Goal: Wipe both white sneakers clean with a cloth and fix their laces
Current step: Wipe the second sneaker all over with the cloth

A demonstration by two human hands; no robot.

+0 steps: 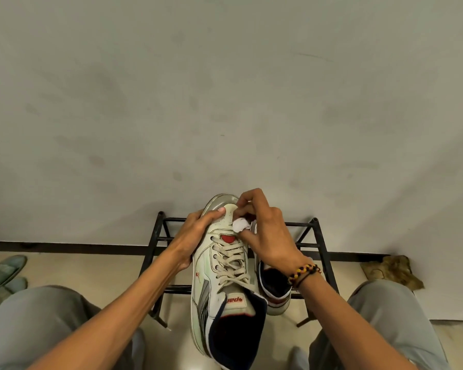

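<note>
Scuffed white leather lace-up sneaker (225,265): we hold it above the black metal rack (305,225), our left hand (190,236) gripping its side. Our right hand (265,231) pinches a small white cloth (241,224) against its toe. Second white sneaker (274,289): on the rack's right half.

Sneaker (225,265) I hold in my left hand (190,236): off-white upper with a greenish tint, cream laces (229,263), red patch at the tongue top, grey and dark stripes on the side, navy lining with red trim, red lettering on the tongue label. Cloth (241,225) in my right hand (267,236): white. Second sneaker (274,292) on the rack (316,247): white, black inside, red and navy bands at the heel. Rack black. Bracelet (304,273) on my right wrist: yellow and dark braid, touches of red. My trousers (38,324) light grey. Wall (225,89) pale grey-white, smudged. Floor cream, baseboard dark. Rag (393,271) by the wall, right: brown. Shoe (3,268) at left edge: dull teal.
</note>
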